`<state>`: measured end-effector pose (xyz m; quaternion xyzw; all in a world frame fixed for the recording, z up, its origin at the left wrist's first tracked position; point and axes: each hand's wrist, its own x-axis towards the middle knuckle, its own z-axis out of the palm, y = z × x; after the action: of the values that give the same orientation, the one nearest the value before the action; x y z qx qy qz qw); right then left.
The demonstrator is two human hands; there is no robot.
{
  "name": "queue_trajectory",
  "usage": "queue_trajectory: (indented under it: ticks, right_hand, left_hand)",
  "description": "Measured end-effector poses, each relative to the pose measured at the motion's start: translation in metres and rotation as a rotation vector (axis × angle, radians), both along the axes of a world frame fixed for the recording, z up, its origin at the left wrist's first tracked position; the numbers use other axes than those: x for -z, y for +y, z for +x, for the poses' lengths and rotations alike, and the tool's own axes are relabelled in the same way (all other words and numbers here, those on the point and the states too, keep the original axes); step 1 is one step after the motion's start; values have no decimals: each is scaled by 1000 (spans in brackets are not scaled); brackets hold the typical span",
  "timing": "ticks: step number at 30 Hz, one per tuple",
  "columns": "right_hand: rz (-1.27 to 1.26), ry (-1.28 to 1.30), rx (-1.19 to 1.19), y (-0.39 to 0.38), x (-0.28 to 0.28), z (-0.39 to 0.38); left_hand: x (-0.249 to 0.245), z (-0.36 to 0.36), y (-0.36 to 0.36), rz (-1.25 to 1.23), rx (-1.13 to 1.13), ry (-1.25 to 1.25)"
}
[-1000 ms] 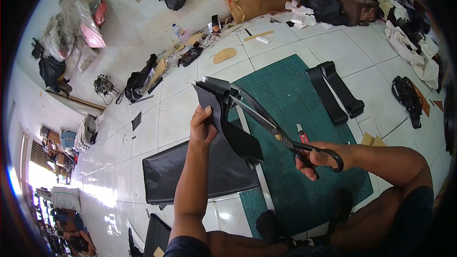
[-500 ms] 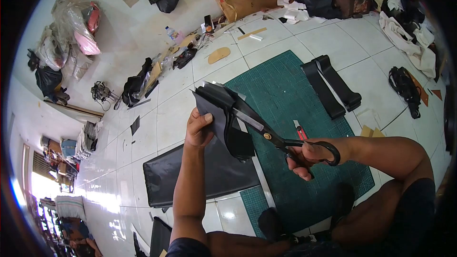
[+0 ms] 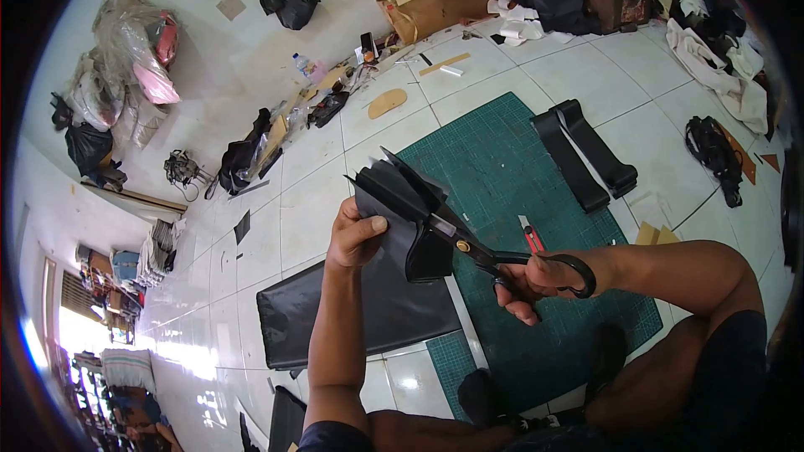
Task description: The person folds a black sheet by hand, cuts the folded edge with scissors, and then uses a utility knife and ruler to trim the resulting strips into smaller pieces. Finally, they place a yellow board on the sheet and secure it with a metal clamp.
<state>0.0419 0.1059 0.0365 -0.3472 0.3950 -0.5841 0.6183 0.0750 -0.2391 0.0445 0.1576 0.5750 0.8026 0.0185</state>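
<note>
My left hand [image 3: 358, 234] grips a folded stack of black sheet material [image 3: 394, 226], thumb on the near face, raised above the floor. In my right hand [image 3: 536, 285] are large scissors [image 3: 463, 245] with black handles, thumb and fingers in the loops. Their blades lie around the stack, one partly hidden behind its layers. Below is a green cutting mat [image 3: 569, 310], with a red utility knife [image 3: 531, 234] lying on it near my right hand. A wide black sheet [image 3: 293, 318] is spread under my left forearm, beside a metal ruler [image 3: 466, 318].
Black strips [image 3: 578, 155] lie at the mat's far right edge. A black bundle [image 3: 714, 155] sits farther right on white tiles. Cardboard [image 3: 444, 4], cloth scraps and a water bottle [image 3: 301, 63] line the wall. Plastic bags [image 3: 126, 50] hang at left.
The scissors have shifted slightly left, their blades deeper over the stack, and the handles have drawn nearer each other. The left hand and stack have moved slightly right and down.
</note>
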Motion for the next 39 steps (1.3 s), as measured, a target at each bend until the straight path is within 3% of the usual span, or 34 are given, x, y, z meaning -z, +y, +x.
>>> queue_trajectory:
  ticks: [13,24,30,37,39]
  right_hand:
    - [80,241,220,10,-25,11]
    - [-15,209,223,-13,-23,5]
    - [157,440,278,-3,-41,9]
    - [-43,215,240,13,-33,5]
    - [-33,157,151,15,-28,6]
  left_hand:
    - [-12,4,4,-43,-37,29]
    - [-10,6,12,-119,-21,-15]
    - [-3,6,3,-116,-17,-61]
    - [0,-3,-9,214,-252,77]
    - [5,-7,-22,343,-85,93]
